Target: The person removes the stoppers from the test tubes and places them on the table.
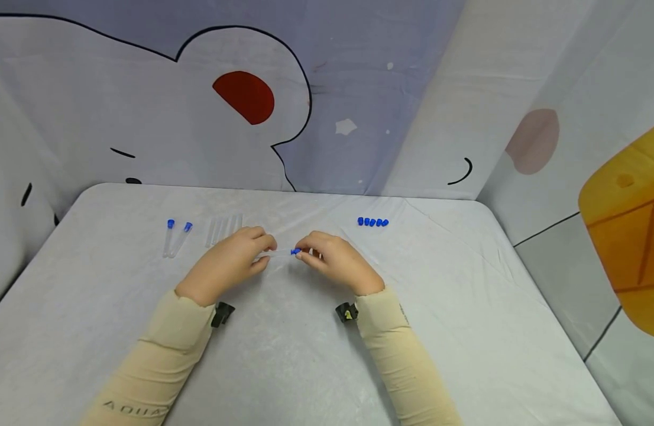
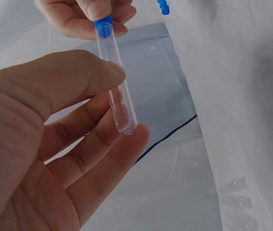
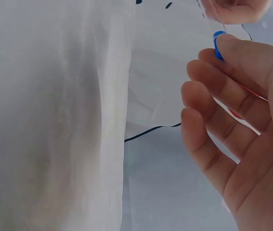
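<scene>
Between thumb and fingers, my left hand [image 1: 228, 263] holds a clear test tube [image 2: 111, 57], its rounded end toward the fingertips. A blue cap [image 2: 104, 26] sits in the tube's mouth, its narrower part inside the glass-clear wall. My right hand [image 1: 334, 258] pinches that cap between thumb and index finger, the other fingers loosely bent. In the right wrist view the cap [image 3: 218, 44] shows under the thumb, and the tube's far end is out of frame. Both hands are over the middle of the table, tube lying roughly level between them.
Two blue-capped tubes [image 1: 169, 239] lie at the table's left. Several uncapped clear tubes [image 1: 223, 228] lie beside them, partly behind my left hand. A row of several blue caps [image 1: 372, 222] stands back right on the white-covered table [image 1: 465, 307]. Printed cloth [image 1: 369, 94] hangs behind.
</scene>
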Demonstrator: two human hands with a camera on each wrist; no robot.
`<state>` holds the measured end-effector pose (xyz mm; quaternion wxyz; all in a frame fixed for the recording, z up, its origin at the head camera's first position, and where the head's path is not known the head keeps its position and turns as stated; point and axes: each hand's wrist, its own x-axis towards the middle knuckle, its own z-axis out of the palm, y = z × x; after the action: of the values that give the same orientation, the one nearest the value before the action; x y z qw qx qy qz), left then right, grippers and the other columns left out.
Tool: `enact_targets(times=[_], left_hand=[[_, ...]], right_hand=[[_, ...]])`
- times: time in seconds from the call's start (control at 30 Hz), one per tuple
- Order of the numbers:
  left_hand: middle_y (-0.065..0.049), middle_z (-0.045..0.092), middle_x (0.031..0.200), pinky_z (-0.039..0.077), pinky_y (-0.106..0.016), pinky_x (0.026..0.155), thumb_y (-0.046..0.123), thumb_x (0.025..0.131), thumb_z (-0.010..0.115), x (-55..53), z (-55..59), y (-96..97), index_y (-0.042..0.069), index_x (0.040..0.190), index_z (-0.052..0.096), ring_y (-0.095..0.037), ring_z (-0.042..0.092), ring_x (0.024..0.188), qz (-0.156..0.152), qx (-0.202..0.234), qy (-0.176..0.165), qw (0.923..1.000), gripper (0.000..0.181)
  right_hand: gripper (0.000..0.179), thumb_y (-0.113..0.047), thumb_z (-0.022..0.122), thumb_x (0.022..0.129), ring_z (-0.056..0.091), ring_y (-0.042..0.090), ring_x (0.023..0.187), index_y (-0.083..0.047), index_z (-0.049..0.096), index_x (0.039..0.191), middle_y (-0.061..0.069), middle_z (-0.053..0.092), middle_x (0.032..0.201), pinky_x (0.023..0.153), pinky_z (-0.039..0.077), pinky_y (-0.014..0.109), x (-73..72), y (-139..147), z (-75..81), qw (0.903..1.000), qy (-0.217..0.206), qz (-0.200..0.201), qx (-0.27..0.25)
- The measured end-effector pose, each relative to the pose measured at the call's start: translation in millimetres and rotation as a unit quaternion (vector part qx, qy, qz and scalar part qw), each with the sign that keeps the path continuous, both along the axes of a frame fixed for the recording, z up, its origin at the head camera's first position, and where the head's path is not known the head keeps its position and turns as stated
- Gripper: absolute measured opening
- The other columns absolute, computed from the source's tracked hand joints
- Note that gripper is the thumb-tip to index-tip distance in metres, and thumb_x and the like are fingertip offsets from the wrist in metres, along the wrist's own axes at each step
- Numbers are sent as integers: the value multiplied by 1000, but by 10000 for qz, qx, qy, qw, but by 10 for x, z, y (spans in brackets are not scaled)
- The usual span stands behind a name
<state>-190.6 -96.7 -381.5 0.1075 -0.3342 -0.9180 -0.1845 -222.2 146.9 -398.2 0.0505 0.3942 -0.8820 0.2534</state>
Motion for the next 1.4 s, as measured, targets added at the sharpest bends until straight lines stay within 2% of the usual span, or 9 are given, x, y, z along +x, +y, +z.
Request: enact_targets(times=[0.2, 0.47, 0.8, 1.13, 1.4], left_hand=[[-7, 68, 99, 55, -38, 84, -4, 89, 72, -8, -25, -5, 2, 103, 71, -25, 65, 94, -61, 72, 22, 10000, 16], [-7, 66, 99, 55, -38, 85, -4, 90, 71, 3, -27, -20, 3, 103, 71, -25, 64, 94, -222, 27, 85, 9997, 15], [-5, 65, 98, 54, -38, 85, -4, 91, 70, 13, -13, -45, 4, 102, 70, -24, 63, 94, -366, 131, 50, 9992, 14], [-4, 66, 100, 53, -38, 86, -5, 92, 69, 3, -8, -58, 4, 104, 70, -24, 63, 96, -431, 139, 2, 9990, 15], [-7, 66, 100, 54, -39, 86, -4, 92, 70, -15, -24, -32, 2, 103, 70, -25, 63, 96, -409, 164, -57, 9990, 13]], right_hand=[[13, -19, 64, 102, 57, 9, 82, -10, 72, 107, -3, 64, 92, 74, 49, 22, -10, -5, -21, 10000, -57, 2, -30], [14, -14, 63, 102, 55, 10, 82, -6, 72, 107, -1, 64, 92, 75, 49, 24, -36, 27, -31, 9985, -210, 400, -319], [16, -13, 62, 102, 55, 10, 81, -5, 74, 109, -1, 66, 94, 75, 49, 25, -42, 45, -15, 9969, -336, 610, -354], [17, -12, 63, 101, 56, 10, 85, -5, 76, 110, 0, 68, 97, 77, 50, 26, -47, 65, -21, 9961, -458, 635, -407], [12, -10, 71, 95, 58, 9, 73, -3, 79, 99, 1, 72, 86, 66, 53, 26, -41, 46, -51, 9951, -296, 365, -869]])
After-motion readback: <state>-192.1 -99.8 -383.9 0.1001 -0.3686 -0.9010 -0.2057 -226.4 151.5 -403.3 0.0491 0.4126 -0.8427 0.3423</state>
